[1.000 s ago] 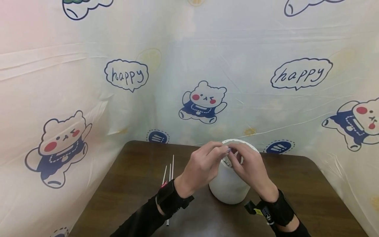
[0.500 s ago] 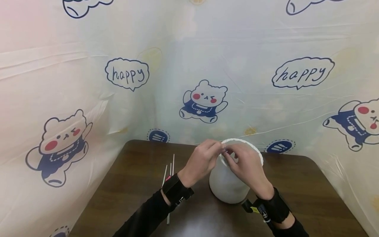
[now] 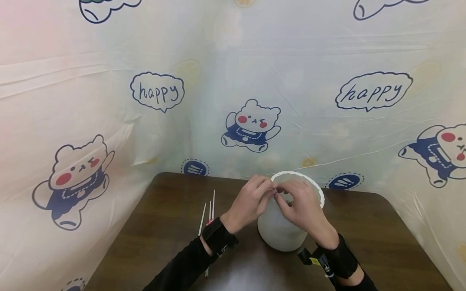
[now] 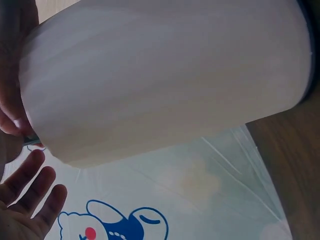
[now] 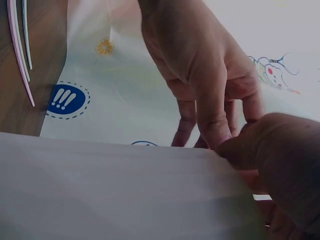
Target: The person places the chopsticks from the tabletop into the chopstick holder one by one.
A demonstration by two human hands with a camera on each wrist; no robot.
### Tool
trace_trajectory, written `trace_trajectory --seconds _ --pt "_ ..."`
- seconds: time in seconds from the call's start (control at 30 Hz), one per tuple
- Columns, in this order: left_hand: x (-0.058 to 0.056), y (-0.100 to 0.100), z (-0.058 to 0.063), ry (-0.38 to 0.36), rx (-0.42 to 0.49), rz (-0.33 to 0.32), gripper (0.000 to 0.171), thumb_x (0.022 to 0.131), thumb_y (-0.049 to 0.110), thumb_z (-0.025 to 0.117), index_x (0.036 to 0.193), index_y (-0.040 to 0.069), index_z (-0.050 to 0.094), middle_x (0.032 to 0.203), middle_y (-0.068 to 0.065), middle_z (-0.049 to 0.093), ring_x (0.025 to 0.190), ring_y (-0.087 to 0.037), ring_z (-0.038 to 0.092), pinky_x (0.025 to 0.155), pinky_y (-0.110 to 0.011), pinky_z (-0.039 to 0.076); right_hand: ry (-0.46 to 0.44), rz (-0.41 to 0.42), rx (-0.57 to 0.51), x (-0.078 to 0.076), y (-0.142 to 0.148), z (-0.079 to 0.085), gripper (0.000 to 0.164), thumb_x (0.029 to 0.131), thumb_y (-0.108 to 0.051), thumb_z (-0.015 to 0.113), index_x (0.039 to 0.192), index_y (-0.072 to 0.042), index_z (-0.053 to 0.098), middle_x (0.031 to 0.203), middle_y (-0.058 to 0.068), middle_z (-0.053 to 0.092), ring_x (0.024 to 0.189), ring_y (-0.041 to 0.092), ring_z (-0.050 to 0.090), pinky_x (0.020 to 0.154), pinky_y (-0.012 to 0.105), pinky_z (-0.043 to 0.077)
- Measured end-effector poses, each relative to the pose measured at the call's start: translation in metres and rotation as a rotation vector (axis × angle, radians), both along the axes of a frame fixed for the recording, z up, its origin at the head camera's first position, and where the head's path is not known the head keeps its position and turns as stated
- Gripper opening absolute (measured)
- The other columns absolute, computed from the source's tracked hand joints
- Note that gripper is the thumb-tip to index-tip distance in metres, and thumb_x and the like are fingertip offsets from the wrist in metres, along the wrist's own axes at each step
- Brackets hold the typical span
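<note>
A white rounded container (image 3: 278,232) with a pale rim stands upright on the table. Over the left side of its rim, my left hand (image 3: 251,198) and right hand (image 3: 303,206) meet at the fingertips. Both pinch something small, mostly hidden between the fingers; a thin teal-dark strip (image 4: 31,140) of it shows in the left wrist view, and I cannot tell its kind. The left hand's other fingers (image 4: 50,195) spread loosely away from it. In the right wrist view the right thumb (image 5: 255,145) presses toward the left fingertips, close above the container's edge.
Several thin pale sticks (image 3: 202,218) lie on the brown table (image 3: 164,226) left of the container, partly behind the left wrist; a red tag (image 3: 209,222) shows on them. A printed cloth (image 3: 204,121) with bears hangs behind and at both sides.
Both hands have shifted slightly left along the container's rim, still joined at the fingertips. More of the rim's right side shows now. The container and sticks have stayed in place.
</note>
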State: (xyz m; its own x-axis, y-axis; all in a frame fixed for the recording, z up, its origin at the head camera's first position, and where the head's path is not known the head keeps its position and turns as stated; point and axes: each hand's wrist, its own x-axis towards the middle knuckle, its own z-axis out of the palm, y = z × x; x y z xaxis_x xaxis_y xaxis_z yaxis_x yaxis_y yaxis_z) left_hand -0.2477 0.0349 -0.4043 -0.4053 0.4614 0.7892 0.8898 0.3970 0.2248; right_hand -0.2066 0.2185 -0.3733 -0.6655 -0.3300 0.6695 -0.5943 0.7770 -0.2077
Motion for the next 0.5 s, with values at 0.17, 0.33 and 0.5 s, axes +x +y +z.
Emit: trace_trajectory --seconds 0.17,0.33,0.5 --pt "0.005 -0.002 -0.007 0.06 -0.011 0.027 0.006 0.101 0.014 0.061 0.105 0.011 0.066 0.104 -0.002 0.066 0.101 -0.015 0.059 0.087 -0.023 0.051 -0.018 0.042 0.014 0.004 0.001 0.0 0.015 0.088 -0.016 0.077 0.102 -0.012 0.075 0.095 0.001 0.076 0.087 0.015 0.067 0.084 0.042 0.046" --pt "0.005 -0.006 -0.011 0.057 -0.006 0.049 0.007 0.1 0.014 0.062 0.104 0.012 0.068 0.105 -0.002 0.067 0.102 -0.015 0.061 0.091 -0.025 0.052 -0.042 0.071 0.017 0.005 0.003 0.0 0.017 0.089 -0.014 0.076 0.106 -0.013 0.074 0.101 0.0 0.075 0.094 0.015 0.066 0.086 0.04 0.046" --pt "0.0 -0.024 -0.007 0.021 0.014 0.117 0.008 0.095 0.013 0.068 0.102 0.011 0.07 0.104 -0.002 0.07 0.1 -0.017 0.063 0.091 -0.03 0.053 -0.019 0.042 -0.017 0.011 0.005 0.006 0.025 0.087 -0.013 0.078 0.111 -0.01 0.073 0.103 0.003 0.075 0.095 0.017 0.067 0.089 0.041 0.049"
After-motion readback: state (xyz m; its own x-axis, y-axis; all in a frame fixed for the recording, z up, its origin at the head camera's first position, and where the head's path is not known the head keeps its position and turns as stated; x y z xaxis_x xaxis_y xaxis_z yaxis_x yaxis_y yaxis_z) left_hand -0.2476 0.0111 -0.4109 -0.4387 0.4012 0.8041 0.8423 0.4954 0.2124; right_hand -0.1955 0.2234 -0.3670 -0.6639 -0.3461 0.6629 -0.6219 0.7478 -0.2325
